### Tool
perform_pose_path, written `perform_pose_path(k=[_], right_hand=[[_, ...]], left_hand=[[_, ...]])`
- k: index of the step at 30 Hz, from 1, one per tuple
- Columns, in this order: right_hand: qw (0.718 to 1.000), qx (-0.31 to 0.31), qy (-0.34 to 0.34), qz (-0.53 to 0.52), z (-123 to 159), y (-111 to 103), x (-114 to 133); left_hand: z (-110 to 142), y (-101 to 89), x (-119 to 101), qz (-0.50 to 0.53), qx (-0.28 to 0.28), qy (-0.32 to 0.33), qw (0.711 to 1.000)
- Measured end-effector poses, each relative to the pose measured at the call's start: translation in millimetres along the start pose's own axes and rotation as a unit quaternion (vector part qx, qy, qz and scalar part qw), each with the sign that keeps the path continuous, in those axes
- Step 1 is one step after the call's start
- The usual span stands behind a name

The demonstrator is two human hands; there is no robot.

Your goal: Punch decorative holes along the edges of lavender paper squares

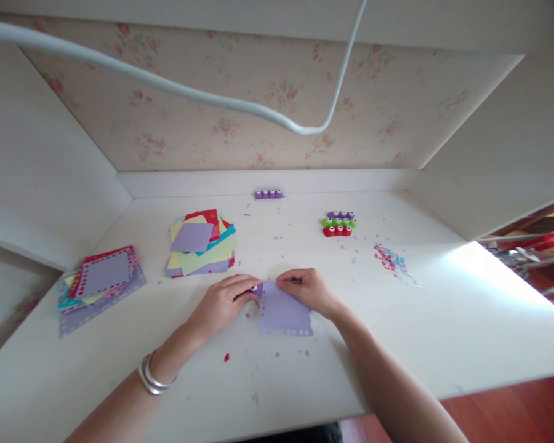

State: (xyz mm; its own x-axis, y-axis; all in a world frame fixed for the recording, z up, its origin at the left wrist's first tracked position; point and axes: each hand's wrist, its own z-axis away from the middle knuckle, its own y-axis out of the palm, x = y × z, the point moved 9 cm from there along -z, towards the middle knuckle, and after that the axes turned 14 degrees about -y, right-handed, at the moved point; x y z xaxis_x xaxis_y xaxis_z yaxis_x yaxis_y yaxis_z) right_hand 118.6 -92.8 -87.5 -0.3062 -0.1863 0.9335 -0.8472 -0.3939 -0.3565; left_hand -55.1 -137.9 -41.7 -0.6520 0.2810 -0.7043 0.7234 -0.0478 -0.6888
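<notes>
A small purple craft punch [256,289] is held in my left hand [226,301], at the upper left corner of a lilac paper sheet [285,312]. Punched shapes run down the sheet's left edge and along its near edge. My right hand [308,288] pinches the sheet's far right part between thumb and fingers. Whether the punch is pressed down, I cannot tell. Tiny punched bits and a red scrap [226,357] lie on the table around the sheet.
Coloured papers [207,258] are piled behind my left hand. Papers with punched borders [104,275] are stacked at far left. Purple punches [268,194] line the back; purple, green and red punches [340,223] stand right. Confetti [392,260] is heaped farther right. A white cable [212,95] crosses above.
</notes>
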Motion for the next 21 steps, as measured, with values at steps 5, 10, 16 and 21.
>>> perform_pose_path(k=[5,10,16,21], right_hand=[[1.000,-0.001,-0.001,-0.009,1.0,-0.1,0.6],[1.000,-0.010,0.005,0.006,1.1,-4.7,-0.6],[1.000,0.004,-0.015,-0.009,0.1,-2.9,1.1],[1.000,0.008,-0.024,-0.013,0.1,-1.7,1.4]], left_hand=[[2.0,0.6,0.1,-0.015,-0.006,0.017,1.000],[3.8,2.2,0.1,-0.026,-0.005,0.036,0.999],[3.0,4.6,-1.3,-0.034,0.002,0.047,0.998],[3.0,5.2,-4.3,-0.033,0.000,0.067,0.997]])
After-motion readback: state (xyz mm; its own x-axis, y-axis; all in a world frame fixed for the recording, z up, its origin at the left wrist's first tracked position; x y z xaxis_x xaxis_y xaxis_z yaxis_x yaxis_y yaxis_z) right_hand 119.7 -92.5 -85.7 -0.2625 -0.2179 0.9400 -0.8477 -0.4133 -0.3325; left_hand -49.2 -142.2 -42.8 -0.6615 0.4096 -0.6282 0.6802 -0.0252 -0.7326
